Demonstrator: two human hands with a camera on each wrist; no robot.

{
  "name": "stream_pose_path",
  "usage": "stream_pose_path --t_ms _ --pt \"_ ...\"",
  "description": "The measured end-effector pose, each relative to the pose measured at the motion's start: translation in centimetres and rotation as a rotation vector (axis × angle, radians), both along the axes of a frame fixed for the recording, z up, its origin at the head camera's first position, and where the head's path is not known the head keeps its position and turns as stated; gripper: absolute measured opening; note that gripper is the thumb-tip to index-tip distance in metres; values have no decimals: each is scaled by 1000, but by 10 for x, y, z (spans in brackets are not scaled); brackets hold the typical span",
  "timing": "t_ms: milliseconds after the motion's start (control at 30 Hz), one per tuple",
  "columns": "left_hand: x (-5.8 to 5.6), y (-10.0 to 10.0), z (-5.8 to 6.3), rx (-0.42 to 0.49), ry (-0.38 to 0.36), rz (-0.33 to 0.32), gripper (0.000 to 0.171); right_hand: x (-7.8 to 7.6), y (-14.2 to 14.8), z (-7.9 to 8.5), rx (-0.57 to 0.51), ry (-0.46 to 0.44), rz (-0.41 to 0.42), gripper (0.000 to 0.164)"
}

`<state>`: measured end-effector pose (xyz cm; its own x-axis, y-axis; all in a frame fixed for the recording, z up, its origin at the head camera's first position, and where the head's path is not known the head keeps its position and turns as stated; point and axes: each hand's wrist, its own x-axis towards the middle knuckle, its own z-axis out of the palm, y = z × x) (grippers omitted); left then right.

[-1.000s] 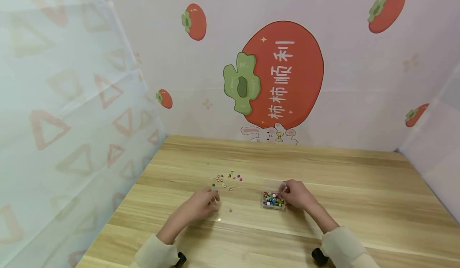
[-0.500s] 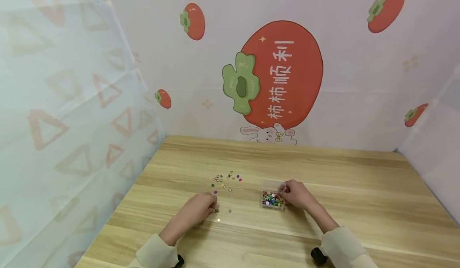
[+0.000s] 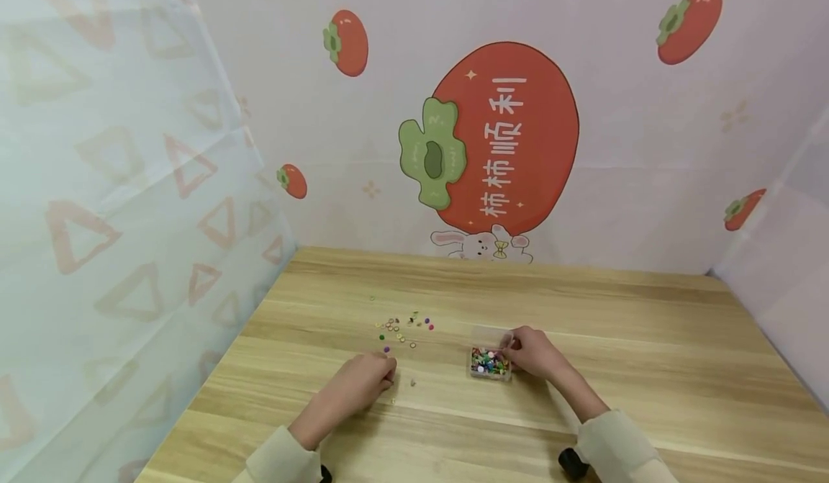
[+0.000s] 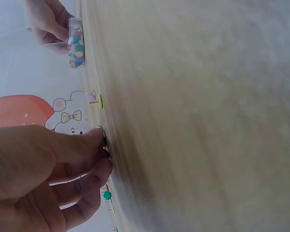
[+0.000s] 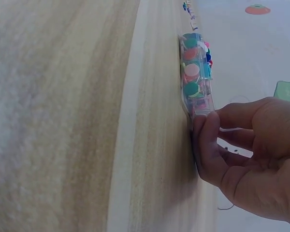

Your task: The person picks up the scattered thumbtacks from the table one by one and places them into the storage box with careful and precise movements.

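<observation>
My left hand (image 3: 364,381) is low over the table, thumb and fingertips pinching a small thumbtack (image 4: 104,140) that is mostly hidden by them. Beside it, a purple thumbtack (image 3: 386,350) lies just past the fingers, and a pale one (image 3: 413,383) lies to their right. In the left wrist view a yellow-green thumbtack (image 4: 100,101) rests with its pin sticking up sideways. My right hand (image 3: 536,353) grips the right side of a small clear plastic box (image 3: 490,378), its lid raised at the back. Thumbtacks of many colours fill the box.
Several loose thumbtacks (image 3: 390,326) lie scattered beyond my left hand, among them a green one (image 3: 382,337) and a pink one (image 3: 431,327). Another small tack (image 3: 393,401) lies nearer me. Printed cloth walls (image 3: 363,224) enclose the wooden table (image 3: 622,310).
My left hand's fingers have come down and closed on a thumbtack that showed at their tips half a second ago. The right hand keeps its hold on the box.
</observation>
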<state>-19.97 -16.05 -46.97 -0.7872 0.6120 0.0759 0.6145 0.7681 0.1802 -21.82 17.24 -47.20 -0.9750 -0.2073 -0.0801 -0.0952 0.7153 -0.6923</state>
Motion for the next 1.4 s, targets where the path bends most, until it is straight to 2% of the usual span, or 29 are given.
stream_pose_path --t_ms 400,567,667,867,1200,1400 --pt "4 -2 -3 -7 19 9 18 3 1 -1 -17 -11 19 7" --pt "4 -3 0 -14 -9 29 5 2 2 -2 -13 -18 14 7" --pt "5 -5 3 -6 -35 46 3 1 2 -2 -13 -16 14 7" --pt "2 -3 7 52 -42 32 21 0 2 0 -19 -2 21 6" --pt "6 22 22 100 -42 -9 15 0 1 0 -5 7 20 6" --pt "6 44 29 77 -57 -30 11 0 1 -1 5 11 12 7"
